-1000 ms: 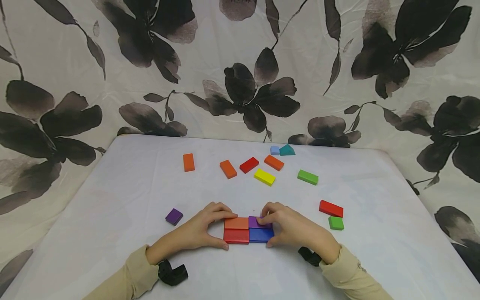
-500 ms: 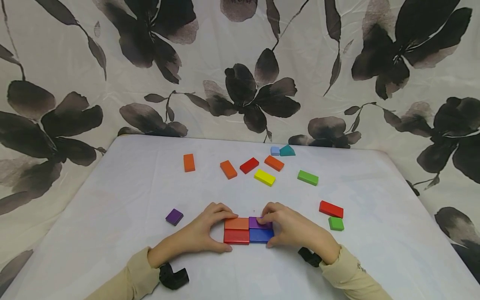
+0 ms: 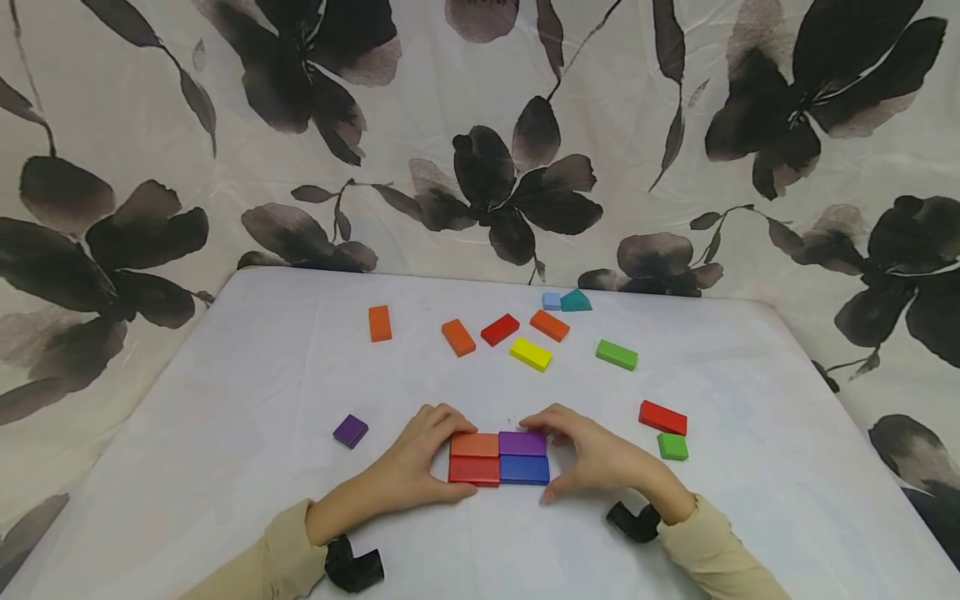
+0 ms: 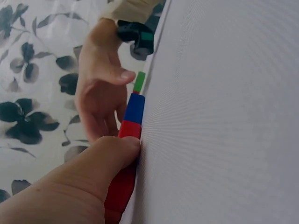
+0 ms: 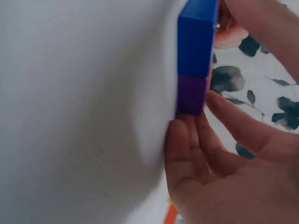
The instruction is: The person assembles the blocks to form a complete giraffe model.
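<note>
Four-colour grouping on the table: an orange block (image 3: 475,445) and a purple block (image 3: 523,443) lie behind a red block (image 3: 474,471) and a blue block (image 3: 525,469), edges touching. My left hand (image 3: 420,458) spans the left pair, thumb on the red block's front and fingertips at the orange block's back. In the left wrist view that thumb presses the red block (image 4: 120,189). Around the right end, my right hand (image 3: 596,457) is spread, its thumb off the blue block. The right wrist view has its fingers close against the purple block (image 5: 191,92); contact is unclear.
A small purple block (image 3: 350,431) lies left of the left hand. A red block (image 3: 663,417) and a green block (image 3: 672,447) lie at right. Several loose blocks, among them a yellow block (image 3: 530,354) and a teal triangle (image 3: 576,301), are scattered farther back.
My right hand has lifted its finger off the purple block's top and drawn slightly right, widening its fingers. The left thumb has slid a little right along the red block's front.
</note>
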Demonstrator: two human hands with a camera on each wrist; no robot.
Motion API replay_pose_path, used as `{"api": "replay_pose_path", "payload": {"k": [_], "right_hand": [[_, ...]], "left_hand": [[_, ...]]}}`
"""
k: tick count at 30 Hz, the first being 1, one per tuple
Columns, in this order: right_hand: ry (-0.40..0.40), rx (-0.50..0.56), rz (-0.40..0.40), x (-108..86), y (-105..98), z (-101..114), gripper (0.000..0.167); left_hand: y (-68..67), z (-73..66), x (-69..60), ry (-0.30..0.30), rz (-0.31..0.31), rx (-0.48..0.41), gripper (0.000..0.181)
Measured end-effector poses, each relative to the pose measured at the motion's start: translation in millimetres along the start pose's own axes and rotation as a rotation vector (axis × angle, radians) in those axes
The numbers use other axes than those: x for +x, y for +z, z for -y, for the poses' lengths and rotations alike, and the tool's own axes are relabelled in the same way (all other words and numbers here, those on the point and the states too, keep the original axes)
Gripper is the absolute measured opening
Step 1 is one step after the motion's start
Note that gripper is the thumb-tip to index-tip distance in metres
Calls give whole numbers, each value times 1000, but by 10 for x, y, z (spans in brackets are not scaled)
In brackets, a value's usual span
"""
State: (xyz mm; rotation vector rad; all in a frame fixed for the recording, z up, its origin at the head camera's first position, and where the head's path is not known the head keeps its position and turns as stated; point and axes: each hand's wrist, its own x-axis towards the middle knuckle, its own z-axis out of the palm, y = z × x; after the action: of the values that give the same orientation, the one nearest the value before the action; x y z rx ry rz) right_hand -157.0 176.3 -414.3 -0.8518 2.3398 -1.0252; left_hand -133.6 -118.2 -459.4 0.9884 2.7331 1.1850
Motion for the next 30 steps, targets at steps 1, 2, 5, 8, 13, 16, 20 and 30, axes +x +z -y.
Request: {"api": "replay_pose_path", "payload": {"k": [1,2,5,8,13,16,20,30], "right_hand": [[-9,19,-5,5,3,-20,74],[-12,35,-9,9,7,-36,72],[-14,66,-17,21,20,-60,66],[-2,80,-23,27,33,-66,63],[17,90,-27,31,47,-70,61],[29,99,-23,30,49,-70,60],[34,99,-19,34,49,-75,59],[11,92,-20,42,48,-82,59]], "left_hand": [[2,2,1,3,-2,3,57],[2,-2,1,4,-3,2,57],[2,-14,0,6,-3,1,57],[1,-25,-1,6,-3,2,57],[-1,-33,-2,6,-4,3,57],[1,-34,-2,2,0,0,57],[3,-34,-1,1,3,0,56],[1,-19,-1,-7,4,-19,57]]}}
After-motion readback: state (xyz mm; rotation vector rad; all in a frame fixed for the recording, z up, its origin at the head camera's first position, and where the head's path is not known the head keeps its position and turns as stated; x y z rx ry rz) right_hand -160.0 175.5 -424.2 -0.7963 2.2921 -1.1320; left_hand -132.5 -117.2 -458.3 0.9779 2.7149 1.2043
